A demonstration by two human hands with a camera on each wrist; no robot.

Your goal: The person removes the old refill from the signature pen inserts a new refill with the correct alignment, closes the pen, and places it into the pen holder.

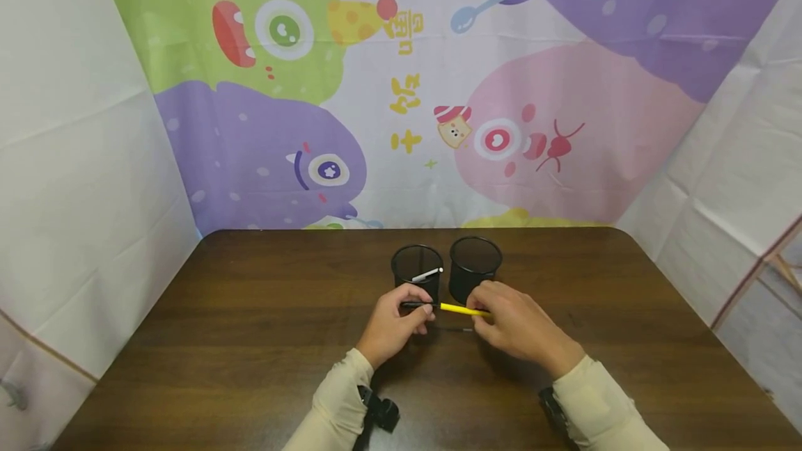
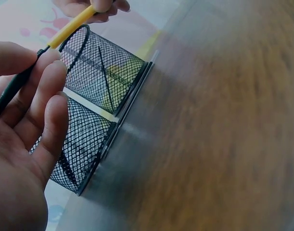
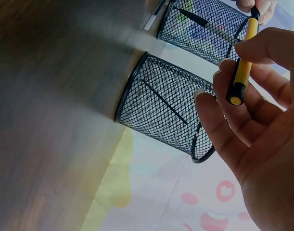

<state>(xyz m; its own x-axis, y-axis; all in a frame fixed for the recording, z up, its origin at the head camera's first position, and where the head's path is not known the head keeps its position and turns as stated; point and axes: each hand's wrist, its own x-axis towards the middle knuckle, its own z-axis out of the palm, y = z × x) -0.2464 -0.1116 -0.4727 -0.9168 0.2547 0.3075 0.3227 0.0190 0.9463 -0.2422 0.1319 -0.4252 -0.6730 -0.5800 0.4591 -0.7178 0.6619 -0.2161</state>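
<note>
Between both hands is a pen with a yellow barrel [image 1: 462, 309] and a black end [image 2: 18, 83]. My left hand [image 1: 391, 319] pinches the black end between thumb and fingers. My right hand [image 1: 519, 320] grips the yellow barrel near its other end, where a black rim shows around a yellow tip in the right wrist view. Behind the hands stand two black mesh pen cups, the left cup [image 1: 401, 256] and the right cup [image 1: 466, 284]. A pen with a pale end [image 1: 427, 275] leans in the left cup.
A thin dark stick with a pale end [image 3: 155, 15] lies on the brown wooden table [image 1: 263, 339] in front of the cups. A cartoon-printed cloth [image 1: 413, 179] hangs behind the table, with white sheets [image 1: 81, 159] at both sides.
</note>
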